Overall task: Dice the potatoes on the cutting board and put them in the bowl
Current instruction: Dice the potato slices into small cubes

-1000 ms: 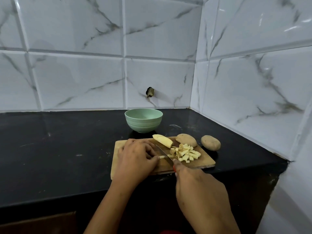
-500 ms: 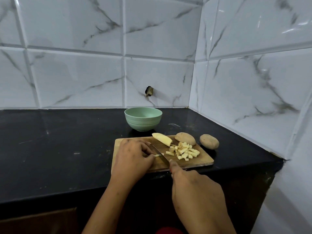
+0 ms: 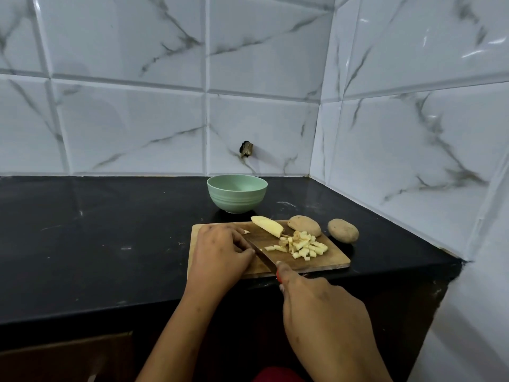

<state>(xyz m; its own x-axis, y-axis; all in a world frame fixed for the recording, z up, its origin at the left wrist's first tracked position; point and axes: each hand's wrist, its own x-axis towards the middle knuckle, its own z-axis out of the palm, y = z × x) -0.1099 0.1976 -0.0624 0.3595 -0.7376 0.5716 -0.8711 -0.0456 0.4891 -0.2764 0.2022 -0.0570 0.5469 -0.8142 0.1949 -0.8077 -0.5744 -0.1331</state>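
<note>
A wooden cutting board (image 3: 334,261) lies on the black counter. On it sit a pile of diced potato (image 3: 304,245), a cut potato wedge (image 3: 267,226) and an unpeeled potato piece (image 3: 304,225). My left hand (image 3: 220,253) covers the board's left part, fingers curled over potato strips whose tip (image 3: 246,231) shows beyond the fingers. My right hand (image 3: 322,312) grips a red-handled knife (image 3: 263,256), its blade lying on the board right beside my left fingers. A whole potato (image 3: 343,230) rests on the counter right of the board. The green bowl (image 3: 237,193) stands behind the board, no potato visible in it.
The black counter (image 3: 96,230) stretches to the left. Marble-tiled walls close the back and the right side, meeting in a corner. The counter's front edge runs just below the board. A dark hole (image 3: 246,148) marks the back wall.
My left hand has slid back to the left along the strips and the knife followed it. Cut bits now lie between the blade and the pile.
</note>
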